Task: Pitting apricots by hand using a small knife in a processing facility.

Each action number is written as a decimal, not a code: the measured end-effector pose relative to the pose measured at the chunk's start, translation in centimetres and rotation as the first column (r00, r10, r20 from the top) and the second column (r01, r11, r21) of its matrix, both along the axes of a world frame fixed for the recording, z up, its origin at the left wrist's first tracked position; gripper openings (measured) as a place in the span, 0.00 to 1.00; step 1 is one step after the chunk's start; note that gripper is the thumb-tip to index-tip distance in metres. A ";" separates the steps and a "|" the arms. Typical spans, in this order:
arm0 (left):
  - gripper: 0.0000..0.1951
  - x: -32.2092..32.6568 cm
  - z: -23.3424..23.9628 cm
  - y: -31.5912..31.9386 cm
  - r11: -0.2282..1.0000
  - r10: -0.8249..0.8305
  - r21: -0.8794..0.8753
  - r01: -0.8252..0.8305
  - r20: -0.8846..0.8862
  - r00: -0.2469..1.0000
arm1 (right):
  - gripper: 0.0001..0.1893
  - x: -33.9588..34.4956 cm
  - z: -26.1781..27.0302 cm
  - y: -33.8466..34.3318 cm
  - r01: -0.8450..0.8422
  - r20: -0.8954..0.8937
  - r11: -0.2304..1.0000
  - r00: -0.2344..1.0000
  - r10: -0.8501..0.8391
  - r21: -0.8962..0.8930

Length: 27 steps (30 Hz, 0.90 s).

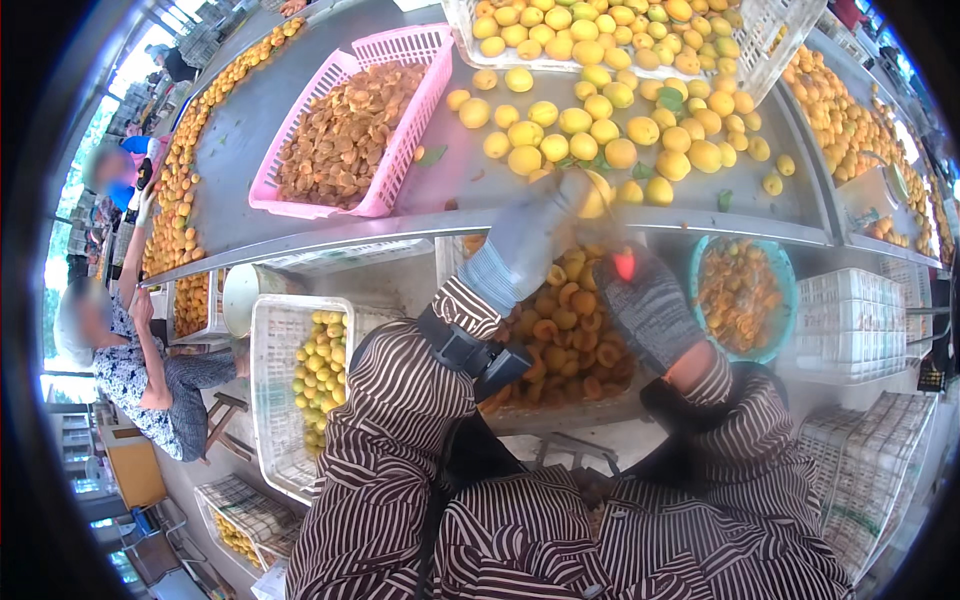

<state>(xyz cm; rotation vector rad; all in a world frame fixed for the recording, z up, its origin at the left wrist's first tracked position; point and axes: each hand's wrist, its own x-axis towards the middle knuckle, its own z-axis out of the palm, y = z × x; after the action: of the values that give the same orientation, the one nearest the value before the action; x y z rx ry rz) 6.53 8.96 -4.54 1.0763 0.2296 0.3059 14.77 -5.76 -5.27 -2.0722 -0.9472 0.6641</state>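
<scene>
My left hand [529, 240], in a light blue-grey glove, is at the metal table's front edge. Its blurred fingers hold a yellow apricot [598, 196]. My right hand [649, 300], in a dark grey knit glove, is just below and to the right. A small red object [624, 265], possibly a tool handle, shows in its grip; the rest is hidden by blur. Beneath both hands stands a crate of apricot halves [581, 330]. Loose whole apricots [555, 146] and a few green leaves lie on the table beyond my left hand.
A pink basket [386, 172] of brown apricot pits is on the metal table [247, 165], left of a white crate of apricots [469, 56]. A turquoise basin [791, 300] and stacked crates [851, 322] stand right; a white crate [262, 390] stands left. Another person [150, 360] sits farther left.
</scene>
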 end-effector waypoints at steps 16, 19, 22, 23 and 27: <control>0.29 0.8 -1.9 0.4 0.914 0.224 0.374 -0.155 -0.151 0.963 | 0.15 0.4 -0.9 0.3 -0.017 -0.002 1.000 1.000 0.017 -0.022; 0.28 1.0 -1.9 0.0 0.992 0.123 0.041 -0.121 -0.060 0.991 | 0.15 0.3 -1.7 0.2 -0.017 0.065 1.000 0.998 0.016 0.025; 0.26 1.4 -1.1 -0.8 0.930 0.064 -0.366 -0.044 0.044 0.997 | 0.15 0.2 -1.3 0.4 -0.028 0.123 0.998 0.992 0.022 0.054; 0.25 1.4 -0.7 -1.0 0.877 0.072 -0.477 -0.048 0.032 0.997 | 0.16 0.0 -0.4 0.5 -0.001 0.091 1.000 0.996 0.003 -0.027; 0.19 0.7 -0.7 -1.0 0.997 0.041 0.057 -0.044 0.051 0.998 | 0.15 -0.5 0.1 0.7 0.038 0.090 0.994 0.996 -0.028 -0.105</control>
<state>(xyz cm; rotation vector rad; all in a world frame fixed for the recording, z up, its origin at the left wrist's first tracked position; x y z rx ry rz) 7.24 7.99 -5.23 1.1206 0.2004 0.3788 14.24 -5.01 -5.13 -2.2227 -0.9426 0.6221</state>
